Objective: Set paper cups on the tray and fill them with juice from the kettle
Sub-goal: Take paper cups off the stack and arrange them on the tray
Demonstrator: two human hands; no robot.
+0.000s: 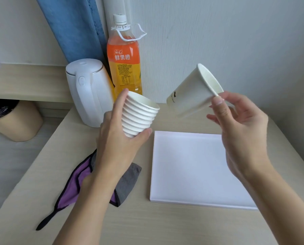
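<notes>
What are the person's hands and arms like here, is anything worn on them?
Both are bare. The left hand and right hand wear no gloves or visible rings. The forearms are uncovered to the picture's edge: no sleeve, watch or bracelet shows. The visible nails are short and unpainted.

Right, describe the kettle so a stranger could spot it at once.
Start at the blue curtain behind the table. Below it stands the kettle, left of the orange juice bottle. It is the only white jug with a big handle.
</notes>
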